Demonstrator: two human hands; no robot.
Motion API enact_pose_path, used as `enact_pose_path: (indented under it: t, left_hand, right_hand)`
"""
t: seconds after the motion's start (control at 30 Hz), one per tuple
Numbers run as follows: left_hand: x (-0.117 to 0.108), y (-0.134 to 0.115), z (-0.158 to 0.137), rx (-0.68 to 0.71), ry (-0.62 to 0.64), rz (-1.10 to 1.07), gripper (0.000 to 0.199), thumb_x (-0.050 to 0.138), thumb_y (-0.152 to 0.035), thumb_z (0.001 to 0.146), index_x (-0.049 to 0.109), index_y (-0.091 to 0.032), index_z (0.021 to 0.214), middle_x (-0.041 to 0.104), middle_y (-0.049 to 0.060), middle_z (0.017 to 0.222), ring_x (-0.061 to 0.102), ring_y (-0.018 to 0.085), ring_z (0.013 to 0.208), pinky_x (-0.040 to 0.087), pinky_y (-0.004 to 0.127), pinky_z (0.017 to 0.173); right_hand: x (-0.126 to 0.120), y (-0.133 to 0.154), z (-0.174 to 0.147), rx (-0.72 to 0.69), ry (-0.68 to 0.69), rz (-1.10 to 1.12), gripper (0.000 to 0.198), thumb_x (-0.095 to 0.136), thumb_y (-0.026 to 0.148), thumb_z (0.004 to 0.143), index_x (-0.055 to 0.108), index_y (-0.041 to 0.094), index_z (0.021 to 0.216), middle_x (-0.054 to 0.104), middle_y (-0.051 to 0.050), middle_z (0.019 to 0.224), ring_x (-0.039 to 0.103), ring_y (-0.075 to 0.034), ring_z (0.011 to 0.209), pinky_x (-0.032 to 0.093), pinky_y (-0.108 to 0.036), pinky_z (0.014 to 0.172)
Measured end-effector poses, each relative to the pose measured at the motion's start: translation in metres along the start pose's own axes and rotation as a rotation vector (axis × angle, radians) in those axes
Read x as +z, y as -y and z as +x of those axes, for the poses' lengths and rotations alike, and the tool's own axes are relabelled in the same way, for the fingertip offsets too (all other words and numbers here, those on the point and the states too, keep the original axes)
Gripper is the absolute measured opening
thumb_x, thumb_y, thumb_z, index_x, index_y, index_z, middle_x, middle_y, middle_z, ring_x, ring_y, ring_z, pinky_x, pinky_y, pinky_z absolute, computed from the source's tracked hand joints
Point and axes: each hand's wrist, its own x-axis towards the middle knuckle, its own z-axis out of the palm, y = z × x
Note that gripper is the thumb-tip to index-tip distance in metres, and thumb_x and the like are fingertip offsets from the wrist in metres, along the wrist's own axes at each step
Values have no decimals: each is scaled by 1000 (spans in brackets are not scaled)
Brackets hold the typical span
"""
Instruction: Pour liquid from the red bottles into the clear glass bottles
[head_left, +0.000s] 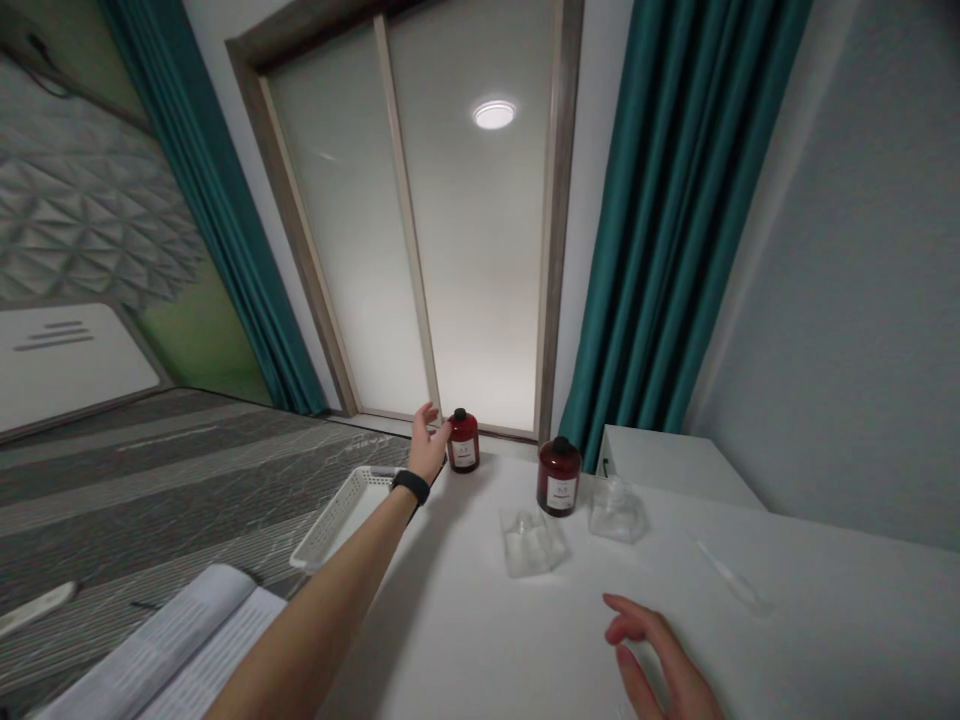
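We are stretching our left arm out along the white worktop (pixel 480 640), and our left hand (pixel 429 447) is hovering at its far end with the fingers spread and loose, grasping nothing. The first red bottle (pixel 463 442) is standing upright just to the right of that hand, close by the thumb; we are not managing to tell whether the thumb is touching it. A dark band (pixel 411 486) is circling our left wrist.

The second red bottle (pixel 559 478) is standing upright farther right and a little nearer to us, well apart from the left hand. Two clear containers are resting by it: the front container (pixel 525 548) is sitting nearer to us and to the left, while the side container (pixel 618 512) is sitting just to the right of the bottle.

Our right hand (pixel 667 665) is hanging over the near part of the worktop, fingers loosely bent and holding nothing that we are seeing. A clear slender stick (pixel 731 575) is lying beyond it to the right. On the left, a white basket (pixel 325 520) is sitting beside our forearm, and an open book (pixel 187 640) is lying nearer to us.
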Motion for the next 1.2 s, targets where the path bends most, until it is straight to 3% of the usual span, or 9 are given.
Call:
enact_pose_path:
  t: [0.1,0.33,0.47,0.53,0.63,0.7,0.83,0.97,1.2]
  left_hand:
    - [7,-16,-38,51,-26,-5,32,55,-29,90,50,-20,121,57,12,123,56,25,118,45,40,98]
    - [10,-43,-117,198,244,41,24,58,-27,88,60,-22,111,64,8,113,61,25,107,50,40,90]
    - [8,-46,-123,233,303,121,22,51,-29,93,58,-21,112,65,10,112,62,26,105,51,43,90]
    - [7,-44,-123,288,351,165,23,50,-28,93,58,-21,114,64,11,114,61,27,108,50,45,94]
    - [5,-39,-123,378,449,232,32,55,-29,91,56,-21,122,62,12,123,57,30,116,46,49,102]
    - [2,-38,-123,398,529,264,43,59,-32,89,52,-21,131,59,14,129,54,31,121,44,50,105]
    - [-2,-36,-122,397,667,272,65,68,-37,82,45,-20,140,54,16,137,51,34,126,41,53,108]
    - [0,-36,-123,332,756,296,79,81,-40,68,47,-19,137,57,16,131,54,37,118,43,54,102]
    - [4,-39,-128,182,759,298,64,81,-31,68,52,-20,124,63,10,111,60,28,97,48,43,88]
  right_hand:
    - [3,6,1,2,28,-8,28,49,34,91,64,25,113,72,-4,88,72,-19,85,58,-21,70]
    - [4,26,35,-136,74,-107,34,46,20,89,60,26,119,70,-5,99,66,-22,95,54,-34,87]
    - [-9,36,106,-255,76,-308,32,47,18,89,61,22,117,68,-10,103,61,-29,98,46,-47,90]
    - [-13,38,147,-237,155,-410,35,50,20,89,59,19,123,65,-14,113,57,-32,107,43,-50,93]
    - [-13,35,196,-247,284,-431,64,68,26,81,46,22,141,58,-14,133,51,-35,122,35,-54,102]
    - [-9,31,217,-251,397,-429,87,78,26,71,37,22,149,60,-15,132,54,-35,122,37,-52,102]
    - [-2,23,239,-253,559,-398,100,83,18,62,36,23,150,64,-13,128,60,-32,117,43,-45,99]
    - [10,20,245,-256,598,-330,96,83,19,62,40,20,148,59,-14,137,60,-29,120,46,-41,101]
    - [64,21,259,-279,535,-225,88,80,22,68,40,17,146,54,-18,143,55,-30,127,41,-43,107]
